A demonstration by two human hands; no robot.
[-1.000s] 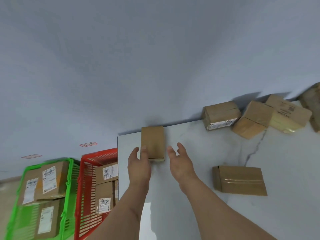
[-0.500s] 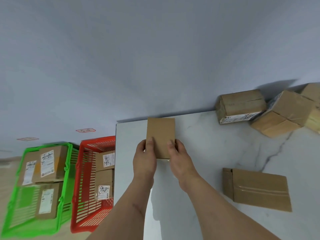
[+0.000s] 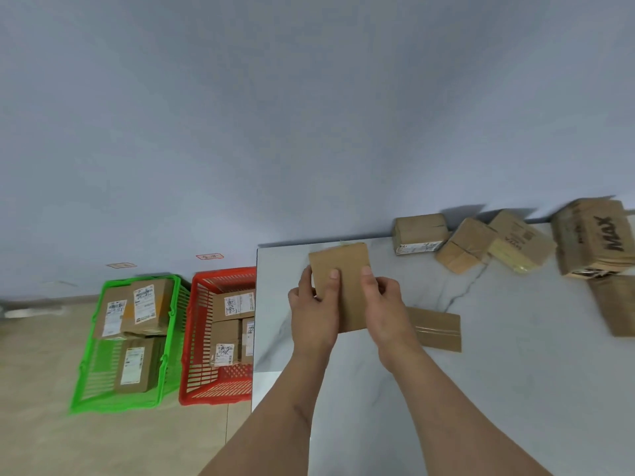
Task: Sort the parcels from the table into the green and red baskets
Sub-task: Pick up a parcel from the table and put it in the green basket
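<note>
A plain brown flat parcel [image 3: 343, 269] is held up over the white marble table [image 3: 515, 372] near its far left corner. My left hand [image 3: 314, 310] grips its left edge with the thumb on top. My right hand [image 3: 385, 305] grips its right side the same way. No label shows on the face turned to me. On the floor left of the table stand the red basket [image 3: 202, 338] and, further left, the green basket [image 3: 92, 372], each with several labelled parcels inside.
Another flat parcel [image 3: 436, 328] lies on the table just right of my hands. Several boxes crowd the far right by the wall, among them a labelled one [image 3: 419, 233] and a large "MAX" carton [image 3: 594, 235]. Another brown parcel [image 3: 618, 304] sits at the right edge.
Both hands closed on the flat parcel and lifted it off the table toward me. The view swung, so more boxes at the right came into sight.
</note>
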